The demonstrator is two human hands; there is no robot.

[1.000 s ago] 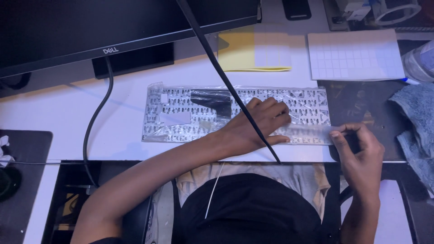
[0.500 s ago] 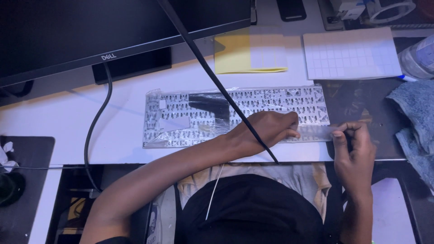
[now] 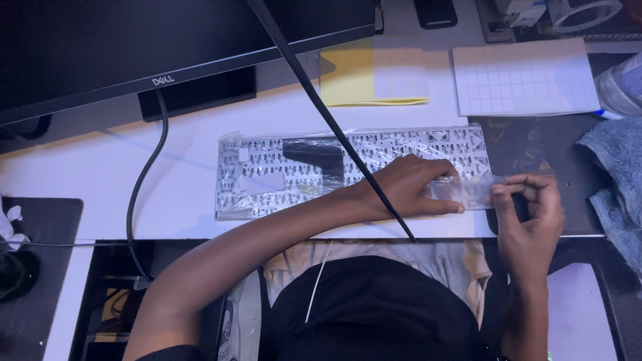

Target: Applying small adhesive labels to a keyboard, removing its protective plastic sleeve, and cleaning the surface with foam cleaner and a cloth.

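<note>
A flat keyboard panel in a clear plastic bag (image 3: 294, 167) lies on the white desk (image 3: 100, 174) in front of me. My left hand (image 3: 411, 187) presses down on the panel's right half, fingers spread flat over it. My right hand (image 3: 531, 214) pinches the bag's open right end (image 3: 471, 190) between thumb and fingers, just beyond the panel's edge. A thin black rod or cable (image 3: 334, 127) slants across the view over the panel and my left wrist.
A dark monitor (image 3: 134, 47) stands at the back left with a black cable (image 3: 144, 174) hanging off the desk. A yellow sheet (image 3: 361, 77) and white grid sheet (image 3: 521, 77) lie behind. Blue-grey cloth (image 3: 618, 174) sits at right, a dark mat (image 3: 528, 144) under it.
My right hand has moved left and up to the bag's end and taken hold of the plastic. My left hand has flattened along the panel's lower right edge.
</note>
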